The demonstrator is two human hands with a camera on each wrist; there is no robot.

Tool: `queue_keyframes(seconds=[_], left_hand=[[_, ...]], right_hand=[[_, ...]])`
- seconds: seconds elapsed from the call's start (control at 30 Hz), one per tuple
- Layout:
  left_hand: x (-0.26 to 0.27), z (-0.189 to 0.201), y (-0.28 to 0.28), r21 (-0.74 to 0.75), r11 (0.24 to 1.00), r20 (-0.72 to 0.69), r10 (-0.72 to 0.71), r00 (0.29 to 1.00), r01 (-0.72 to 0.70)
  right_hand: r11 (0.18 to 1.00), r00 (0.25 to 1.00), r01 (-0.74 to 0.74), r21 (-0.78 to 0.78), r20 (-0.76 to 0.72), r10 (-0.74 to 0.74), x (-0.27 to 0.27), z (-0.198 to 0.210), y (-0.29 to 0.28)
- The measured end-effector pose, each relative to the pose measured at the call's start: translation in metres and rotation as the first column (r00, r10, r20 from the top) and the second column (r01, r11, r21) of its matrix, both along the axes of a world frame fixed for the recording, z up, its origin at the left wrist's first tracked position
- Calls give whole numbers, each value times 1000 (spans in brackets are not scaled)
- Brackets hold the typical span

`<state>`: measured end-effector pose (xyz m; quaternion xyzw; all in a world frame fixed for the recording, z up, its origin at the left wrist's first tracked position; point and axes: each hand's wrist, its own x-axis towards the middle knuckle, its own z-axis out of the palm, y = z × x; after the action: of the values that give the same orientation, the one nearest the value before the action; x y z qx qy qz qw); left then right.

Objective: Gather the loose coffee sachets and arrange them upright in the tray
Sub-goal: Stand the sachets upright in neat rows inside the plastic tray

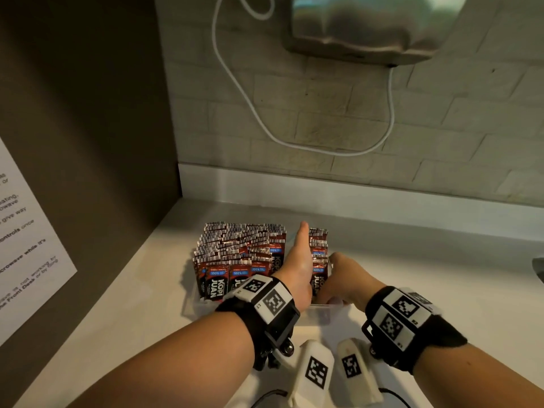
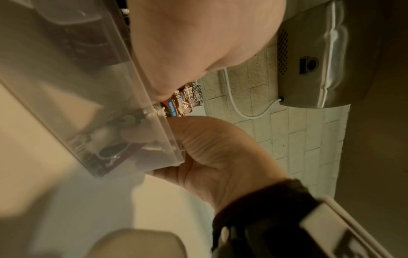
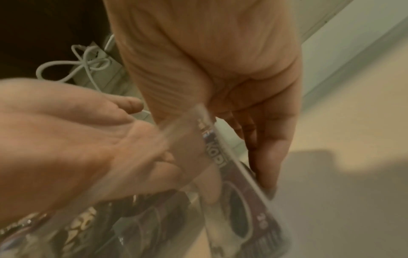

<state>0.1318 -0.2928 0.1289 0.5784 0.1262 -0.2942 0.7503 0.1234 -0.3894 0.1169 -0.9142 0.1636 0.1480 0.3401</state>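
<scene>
Head camera gives me the clearest read: my left hand (image 1: 297, 266) is flat, fingers straight, slid edge-on into the gap between the big block of upright coffee sachets (image 1: 235, 254) and a narrower row of sachets (image 1: 318, 260) at the right of the clear tray (image 1: 203, 307). My right hand (image 1: 343, 278) sits at the tray's near right corner, fingers curled down over that narrow row; from the right wrist camera I see fingers (image 3: 267, 157) lying along the outside of the clear wall with a sachet (image 3: 238, 188) pressed against it inside, and the thumb seems to be inside the tray, though the blur keeps me from being sure it pinches anything. Left wrist camera shows the tray's corner (image 2: 174, 148) against my right palm. The tray stands on a pale counter (image 1: 132, 290), near a brick-pattern wall (image 1: 323, 113) where a white cable (image 1: 294, 139) loops down from a metal appliance (image 1: 368, 25). A printed notice (image 1: 23, 245) hangs at the left.
</scene>
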Motion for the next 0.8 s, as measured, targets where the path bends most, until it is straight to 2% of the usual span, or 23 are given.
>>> queue_keyframes(seconds=[0.13, 0.37, 0.5, 0.6, 0.7, 0.8], left_hand=[[0, -2, -1, -27, 999, -29, -27, 999, 26], [2, -8, -4, -5, 998, 9, 68, 998, -67], [-4, -10, -7, -22, 993, 34, 117, 993, -116], [-6, -14, -9, -12, 985, 117, 170, 979, -169], [-6, -12, -9, 6, 994, 161, 106, 981, -108], [-6, -6, -7, 45, 997, 97, 51, 994, -55]], right_hand=[[997, 998, -61, -52, -17, 60, 4, 2, 3], [964, 977, -102, -246, 155, 143, 8, 2, 5], [985, 979, -81, -150, 176, 107, 7, -2, 5], [991, 977, -69, -118, 195, 91, 6, -4, 4], [992, 974, -93, -84, 200, 108, 5, -3, 4], [992, 976, -101, -72, 185, 113, 6, -3, 4]])
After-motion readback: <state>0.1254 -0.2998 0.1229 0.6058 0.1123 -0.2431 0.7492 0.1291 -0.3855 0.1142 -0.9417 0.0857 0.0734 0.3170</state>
